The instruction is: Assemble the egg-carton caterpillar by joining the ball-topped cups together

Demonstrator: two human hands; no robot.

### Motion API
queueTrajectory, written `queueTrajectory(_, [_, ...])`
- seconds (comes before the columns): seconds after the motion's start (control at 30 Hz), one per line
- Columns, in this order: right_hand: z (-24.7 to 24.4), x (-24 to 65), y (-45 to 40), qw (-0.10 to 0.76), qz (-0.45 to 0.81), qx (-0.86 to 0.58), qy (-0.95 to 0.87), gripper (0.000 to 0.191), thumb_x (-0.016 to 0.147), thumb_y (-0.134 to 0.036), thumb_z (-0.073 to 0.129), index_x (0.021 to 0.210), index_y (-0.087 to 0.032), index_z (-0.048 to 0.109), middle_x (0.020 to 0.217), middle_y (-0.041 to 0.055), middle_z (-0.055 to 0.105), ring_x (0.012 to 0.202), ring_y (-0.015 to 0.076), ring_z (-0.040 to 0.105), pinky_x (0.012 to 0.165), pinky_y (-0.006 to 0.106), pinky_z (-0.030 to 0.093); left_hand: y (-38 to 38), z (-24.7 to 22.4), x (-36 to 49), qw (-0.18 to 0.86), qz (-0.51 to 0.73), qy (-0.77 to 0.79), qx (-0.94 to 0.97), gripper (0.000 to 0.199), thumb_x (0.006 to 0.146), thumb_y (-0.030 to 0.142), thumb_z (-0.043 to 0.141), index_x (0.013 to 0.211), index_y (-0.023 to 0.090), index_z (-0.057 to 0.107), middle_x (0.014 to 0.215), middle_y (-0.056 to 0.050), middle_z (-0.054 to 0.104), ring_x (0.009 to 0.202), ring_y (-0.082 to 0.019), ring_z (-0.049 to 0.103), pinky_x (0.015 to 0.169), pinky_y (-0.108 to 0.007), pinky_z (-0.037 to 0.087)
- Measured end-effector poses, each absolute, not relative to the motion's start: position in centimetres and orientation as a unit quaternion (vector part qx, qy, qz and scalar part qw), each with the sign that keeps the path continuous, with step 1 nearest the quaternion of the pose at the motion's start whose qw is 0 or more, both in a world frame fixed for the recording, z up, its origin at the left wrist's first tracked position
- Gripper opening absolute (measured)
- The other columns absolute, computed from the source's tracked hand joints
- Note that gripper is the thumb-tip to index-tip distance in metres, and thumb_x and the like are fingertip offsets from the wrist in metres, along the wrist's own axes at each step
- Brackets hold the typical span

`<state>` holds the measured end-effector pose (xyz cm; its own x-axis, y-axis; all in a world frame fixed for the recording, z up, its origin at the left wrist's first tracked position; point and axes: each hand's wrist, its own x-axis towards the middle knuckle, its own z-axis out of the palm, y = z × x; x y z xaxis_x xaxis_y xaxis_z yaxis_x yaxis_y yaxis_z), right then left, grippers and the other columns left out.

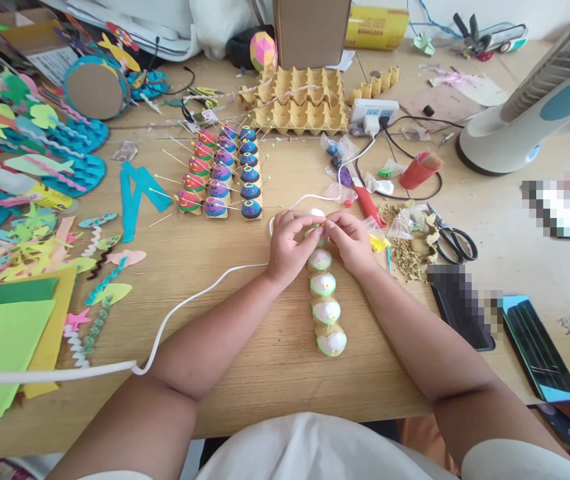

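My left hand and my right hand meet over the far part of an egg-carton strip. Its bumps carry white clay caps edged in light green, with small yellow dots on some. Both hands have thumb and forefinger pinched together, the tips almost touching. A tiny yellow bit shows between the fingertips, too small to name, and which hand has it I cannot tell. The hands partly cover the far bumps. Left of them stand finished-looking strips with red, purple and blue clay bumps, stuck with thin pins.
A white cable crosses the table past my left arm. Scissors, two phones, a red cup and a fan are on the right. Paper crafts crowd the left; egg trays lie behind.
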<state>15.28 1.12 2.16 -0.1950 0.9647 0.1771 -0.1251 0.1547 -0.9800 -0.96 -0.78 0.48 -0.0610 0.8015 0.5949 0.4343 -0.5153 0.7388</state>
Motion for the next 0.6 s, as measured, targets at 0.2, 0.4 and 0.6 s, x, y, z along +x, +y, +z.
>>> queueTrajectory(0.2, [1.93, 15.44, 1.19, 0.510, 0.541, -0.365, -0.561, 0.056, 0.085, -0.076, 0.084, 0.081, -0.022, 0.071, 0.074, -0.0023, 0.067, 0.071, 0.0137, 0.058, 0.071, 0.029, 0.048, -0.98, 0.68, -0.90, 0.181, 0.557, 0.473, 0.658, 0.010, 0.103, 0.031, 0.077, 0.108, 0.028, 0.085, 0.104, -0.003, 0.082, 0.106, -0.022, 0.073, 0.106, -0.041, 0.055])
queueTrajectory(0.4, [2.08, 15.31, 1.02, 0.512, 0.551, -0.363, -0.551, 0.058, 0.084, -0.077, 0.085, 0.085, -0.022, 0.071, 0.076, -0.0018, 0.067, 0.071, 0.0136, 0.058, 0.070, 0.029, 0.049, -1.20, 0.85, -1.11, 0.191, 0.564, 0.458, 0.660, 0.012, 0.104, 0.034, 0.076, 0.109, 0.027, 0.085, 0.104, -0.003, 0.082, 0.106, -0.021, 0.073, 0.105, -0.039, 0.055])
queueTrajectory(0.6, [2.37, 15.14, 1.04, 0.507, 0.537, -0.376, -0.559, 0.061, 0.082, -0.082, 0.084, 0.083, -0.023, 0.070, 0.074, -0.0017, 0.066, 0.071, 0.0146, 0.058, 0.070, 0.030, 0.052, -1.15, 0.91, -1.34, 0.180, 0.548, 0.474, 0.665, 0.018, 0.107, 0.041, 0.072, 0.109, 0.028, 0.084, 0.105, -0.003, 0.081, 0.106, -0.021, 0.074, 0.106, -0.040, 0.056])
